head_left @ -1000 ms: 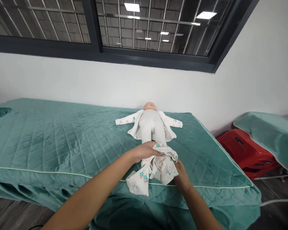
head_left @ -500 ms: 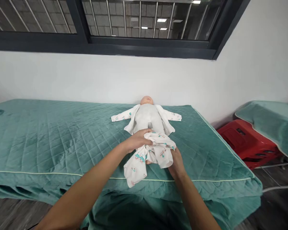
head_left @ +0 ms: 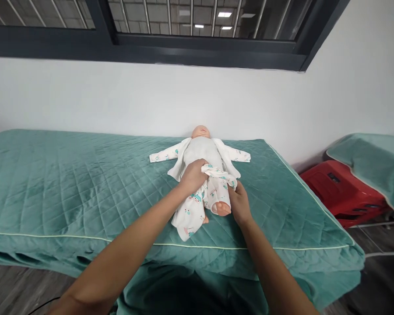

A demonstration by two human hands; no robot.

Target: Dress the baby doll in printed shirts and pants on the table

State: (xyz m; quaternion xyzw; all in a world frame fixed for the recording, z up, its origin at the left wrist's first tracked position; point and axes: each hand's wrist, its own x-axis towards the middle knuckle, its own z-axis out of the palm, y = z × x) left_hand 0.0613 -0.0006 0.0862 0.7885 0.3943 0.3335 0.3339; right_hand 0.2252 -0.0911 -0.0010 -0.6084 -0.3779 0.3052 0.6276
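Observation:
A baby doll [head_left: 202, 148] lies on its back on the green quilted bed [head_left: 68, 183], head toward the wall, in an open white printed jacket with sleeves spread. White printed baby trousers [head_left: 197, 203] cover its legs, bunched at the hips. My left hand [head_left: 193, 175] is closed on the left side of the waistband at the doll's belly. My right hand [head_left: 239, 202] is closed on the right side of the trousers by the doll's thigh. A bare doll foot [head_left: 222, 208] sticks out of the right trouser leg. The left trouser leg hangs limp toward the bed's edge.
The bed stands against a white wall under a dark-framed window [head_left: 197, 30]. A red plastic stool [head_left: 341, 192] lies on the floor at the right, beside a second green-covered bed [head_left: 374, 166]. Dark wood floor shows at the lower left.
Both hands have pulled the trousers up the doll's legs toward its waist. The bunched cloth has moved away from the bed's edge, and a bare foot now shows below the right trouser leg.

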